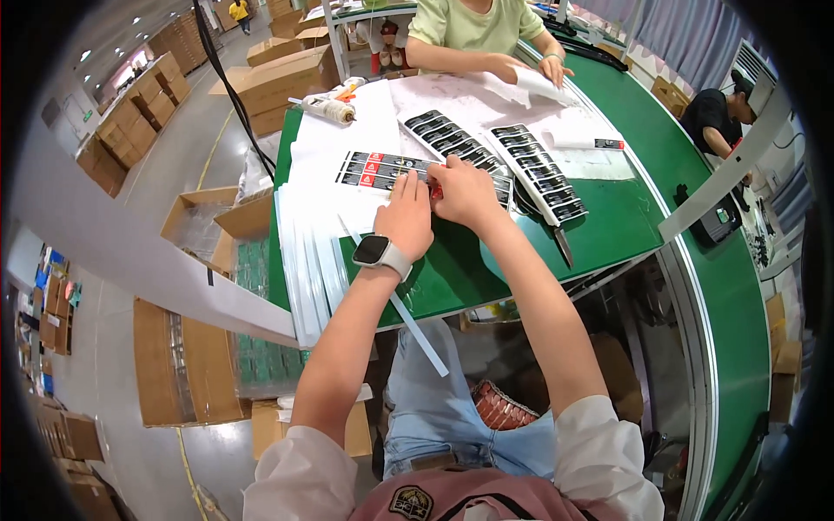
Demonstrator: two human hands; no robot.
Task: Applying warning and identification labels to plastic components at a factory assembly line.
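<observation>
A sheet of black labels with red warning panels (369, 170) lies on white paper at the near part of the green table. My left hand (407, 219), with a watch at its wrist, rests flat with fingers stretched out at the sheet's near edge. Close beside it, my right hand (467, 194) is closed, its fingertips bent down over the sheet's right end. A bit of red shows under those fingertips; what they pinch is hidden. More black label sheets (539, 174) lie to the right, with a knife blade (563, 247) poking out beneath. A pale translucent strip (419, 334) passes under my left wrist.
Several translucent strips (304, 269) hang over the table's left edge. A roll of string (330, 108) lies at the back left. Across the table, a person in light green (469, 35) handles white paper. Open cardboard boxes (195, 360) stand on the floor at left.
</observation>
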